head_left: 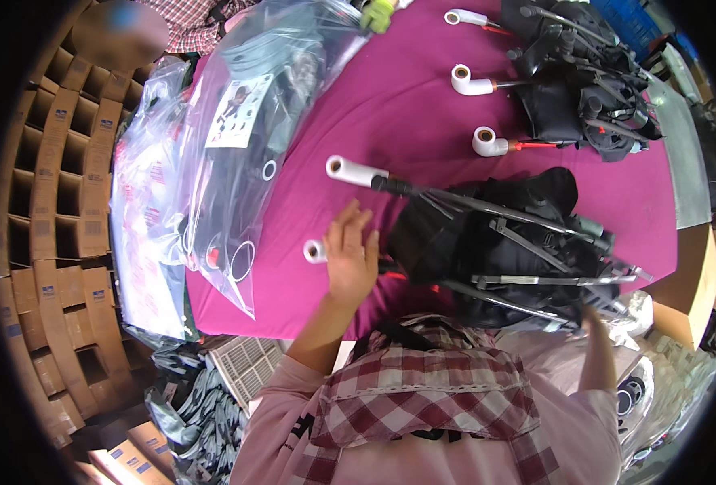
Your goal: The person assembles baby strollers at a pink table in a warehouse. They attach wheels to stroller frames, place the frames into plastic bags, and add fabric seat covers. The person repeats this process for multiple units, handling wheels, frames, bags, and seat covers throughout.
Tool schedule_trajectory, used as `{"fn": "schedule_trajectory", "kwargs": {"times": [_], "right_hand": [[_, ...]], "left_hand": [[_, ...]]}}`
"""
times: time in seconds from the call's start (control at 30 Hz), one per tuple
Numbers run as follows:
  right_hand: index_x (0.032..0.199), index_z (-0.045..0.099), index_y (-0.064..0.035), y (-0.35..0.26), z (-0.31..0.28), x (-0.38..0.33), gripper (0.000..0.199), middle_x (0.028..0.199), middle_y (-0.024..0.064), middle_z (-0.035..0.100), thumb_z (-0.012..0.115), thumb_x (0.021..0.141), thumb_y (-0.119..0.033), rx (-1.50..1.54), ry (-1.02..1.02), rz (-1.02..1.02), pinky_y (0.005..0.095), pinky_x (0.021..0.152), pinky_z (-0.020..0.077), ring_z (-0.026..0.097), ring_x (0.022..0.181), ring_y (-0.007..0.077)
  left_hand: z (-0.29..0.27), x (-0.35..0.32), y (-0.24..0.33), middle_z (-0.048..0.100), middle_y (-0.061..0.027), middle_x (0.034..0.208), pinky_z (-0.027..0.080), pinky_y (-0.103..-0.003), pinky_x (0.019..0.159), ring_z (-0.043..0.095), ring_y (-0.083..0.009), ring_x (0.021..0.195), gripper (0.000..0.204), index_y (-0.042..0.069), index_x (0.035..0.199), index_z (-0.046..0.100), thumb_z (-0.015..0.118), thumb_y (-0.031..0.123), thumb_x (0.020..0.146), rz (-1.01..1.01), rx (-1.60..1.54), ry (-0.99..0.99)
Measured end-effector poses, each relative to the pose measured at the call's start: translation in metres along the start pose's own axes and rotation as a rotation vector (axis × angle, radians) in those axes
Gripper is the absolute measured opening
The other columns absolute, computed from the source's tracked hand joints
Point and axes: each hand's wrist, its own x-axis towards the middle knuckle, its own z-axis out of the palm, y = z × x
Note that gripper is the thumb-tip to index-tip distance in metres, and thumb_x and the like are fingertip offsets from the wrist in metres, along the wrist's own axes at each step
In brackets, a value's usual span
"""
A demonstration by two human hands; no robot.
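A folded stroller frame (495, 250) with black fabric and grey metal tubes lies across the table in front of me. Its two curved handles end in white wrapping; the upper white-wrapped handle (356, 170) points left, and the lower white-wrapped handle (315, 251) shows beside my fingers. My left hand (352, 255) is over the lower handle's shaft, fingers stretched out and apart; whether it touches the shaft I cannot tell. At the frame's right end, my right hand (594, 319) is smeared and partly hidden, so its fingers do not show.
Several more folded strollers (560, 97) with white-wrapped handles lie at the back right on the purple cloth (406, 81). Clear plastic bags (245, 145) with grey contents line the left side. A person in a checked shirt (188, 28) stands at the far left. Cardboard boxes (55, 162) are stacked left.
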Motion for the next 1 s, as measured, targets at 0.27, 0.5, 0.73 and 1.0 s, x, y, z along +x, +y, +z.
{"fn": "schedule_trajectory", "kwargs": {"times": [0.27,0.5,0.73,1.0], "right_hand": [[0.132,0.059,-0.0012,-0.134,0.063,-0.226,0.076,0.125,0.0285,0.062,0.044,0.093,-0.065,0.069,0.042,-0.105,0.0513,0.096,0.0462,0.058,0.118,0.0459],[0.133,0.058,-0.0005,-0.129,0.133,-0.333,0.071,0.127,0.0277,0.061,0.047,0.093,-0.058,0.036,-0.046,-0.124,0.0512,0.098,0.0451,0.057,0.119,0.0453],[0.134,0.057,0.0003,-0.134,0.144,-0.330,0.067,0.129,0.0269,0.059,0.050,0.092,-0.052,-0.010,-0.070,-0.180,0.0512,0.099,0.0440,0.056,0.120,0.0447],[0.134,0.055,0.0011,-0.199,0.150,-0.279,0.062,0.131,0.0260,0.058,0.053,0.091,-0.044,-0.139,0.045,-0.391,0.0511,0.101,0.0428,0.054,0.122,0.0441]], "left_hand": [[-0.061,-0.066,-0.118,0.051,-0.0163,0.142,0.040,-0.050,0.108,0.051,-0.0375,0.127,0.047,0.011,0.134,0.056,0.068,0.013,0.088,-0.033,-0.042,-0.191],[-0.091,-0.120,-0.308,0.053,-0.0268,0.140,0.041,-0.047,0.109,0.049,-0.0425,0.132,0.047,0.004,0.137,0.052,0.065,0.018,0.093,-0.536,-0.215,-0.057],[-0.105,-0.087,-0.315,0.064,-0.0227,0.124,0.048,-0.044,0.102,0.060,-0.0381,0.119,0.041,0.000,0.131,0.055,0.064,0.018,0.095,-0.800,-0.005,-0.038],[-0.147,-0.158,-0.264,0.068,-0.0131,0.118,0.056,-0.039,0.091,0.067,-0.0243,0.109,0.028,0.005,0.126,0.060,0.059,0.017,0.100,-0.625,-0.430,-0.452]]}}
